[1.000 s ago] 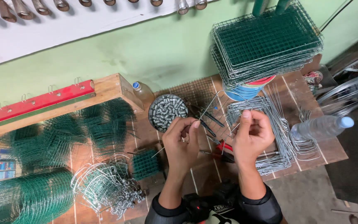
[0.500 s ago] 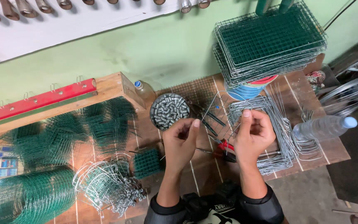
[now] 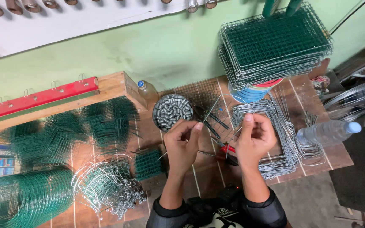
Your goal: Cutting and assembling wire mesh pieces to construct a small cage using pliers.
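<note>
My left hand (image 3: 183, 144) and my right hand (image 3: 254, 136) are raised over a wooden workbench (image 3: 309, 105), fingers pinched on a thin bent steel wire (image 3: 214, 105) that spans between them. Just beyond the left hand stands a round tin of small metal sleeves (image 3: 172, 112). Bent wire frames (image 3: 284, 143) lie stacked under and to the right of the right hand. Red-handled pliers (image 3: 229, 150) lie on the bench between my wrists.
A stack of green mesh panels (image 3: 275, 42) sits at the back right on a blue spool. A plastic bottle (image 3: 326, 131) lies at the right edge. Green mesh pieces (image 3: 85, 126), a mesh roll (image 3: 22, 198) and a wire-hoop pile (image 3: 106, 185) fill the left.
The hands stay close together over the bench with only small finger movements on the wire; the view shifted slightly.
</note>
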